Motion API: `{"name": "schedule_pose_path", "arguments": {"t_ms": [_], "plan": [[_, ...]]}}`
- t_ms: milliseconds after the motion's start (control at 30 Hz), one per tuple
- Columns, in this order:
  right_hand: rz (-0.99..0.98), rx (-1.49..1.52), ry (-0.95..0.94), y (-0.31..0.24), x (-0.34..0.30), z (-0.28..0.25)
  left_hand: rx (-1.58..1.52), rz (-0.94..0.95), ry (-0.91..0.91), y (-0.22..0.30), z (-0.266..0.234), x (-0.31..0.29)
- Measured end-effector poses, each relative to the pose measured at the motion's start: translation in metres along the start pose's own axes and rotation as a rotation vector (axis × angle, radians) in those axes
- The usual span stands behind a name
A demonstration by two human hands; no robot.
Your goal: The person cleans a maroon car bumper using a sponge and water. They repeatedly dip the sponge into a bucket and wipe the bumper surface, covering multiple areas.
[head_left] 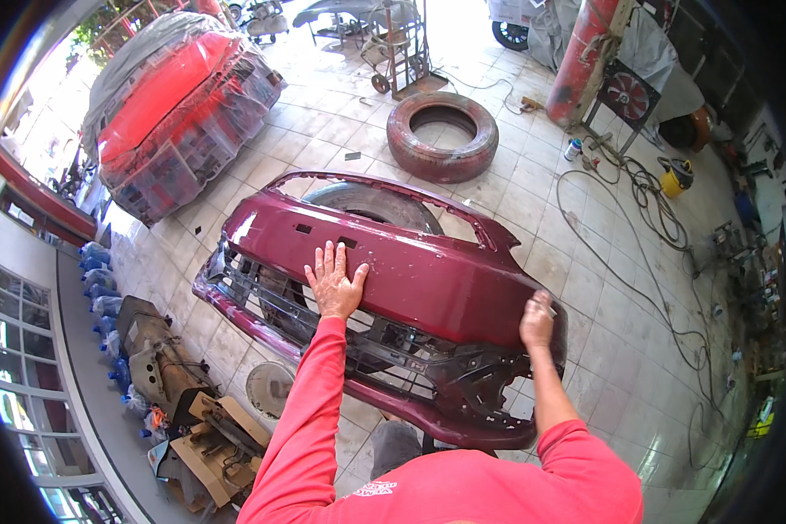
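A dark red car bumper cover (445,284) lies across the space before me, its black grille openings toward my body. My left hand (334,286) rests flat on its painted face, fingers spread, just below two small rectangular slots. At the right end, my right hand (537,320) is closed against the bumper's curved corner. Whatever its fingers may hold is too small and bright to make out. Pale specks and scuffs dot the paint. Through the upper opening a tyre (371,203) shows beneath the bumper.
Another tyre (443,135) lies beyond the bumper on the tiled floor. A plastic-covered red car (170,105) stands far left. Hoses (646,210) and cables trail on the right near a fan (627,94). A bucket (269,389), cardboard (223,458) and bottles (100,279) are at left.
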State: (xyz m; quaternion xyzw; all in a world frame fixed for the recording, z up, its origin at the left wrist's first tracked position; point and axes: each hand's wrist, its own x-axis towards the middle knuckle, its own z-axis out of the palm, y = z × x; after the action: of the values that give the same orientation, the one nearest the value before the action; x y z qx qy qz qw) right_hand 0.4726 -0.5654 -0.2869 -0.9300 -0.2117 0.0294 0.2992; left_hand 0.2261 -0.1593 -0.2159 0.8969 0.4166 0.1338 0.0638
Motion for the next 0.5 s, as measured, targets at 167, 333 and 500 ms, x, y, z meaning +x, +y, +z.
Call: {"name": "schedule_pose_path", "arguments": {"t_ms": [167, 333, 500], "plan": [[-0.647, -0.107, -0.137, -0.215, 0.008, 0.05, 0.005, 0.063, -0.007, 0.014, 0.004, 0.01], [-0.64, -0.041, -0.083, -0.13, -0.005, 0.0, 0.0, 0.012, -0.026, -0.004, -0.002, 0.002], [0.291, -0.094, -0.113, 0.088, -0.024, -0.013, 0.0, 0.03, -0.008, 0.019, 0.003, 0.006]]}}
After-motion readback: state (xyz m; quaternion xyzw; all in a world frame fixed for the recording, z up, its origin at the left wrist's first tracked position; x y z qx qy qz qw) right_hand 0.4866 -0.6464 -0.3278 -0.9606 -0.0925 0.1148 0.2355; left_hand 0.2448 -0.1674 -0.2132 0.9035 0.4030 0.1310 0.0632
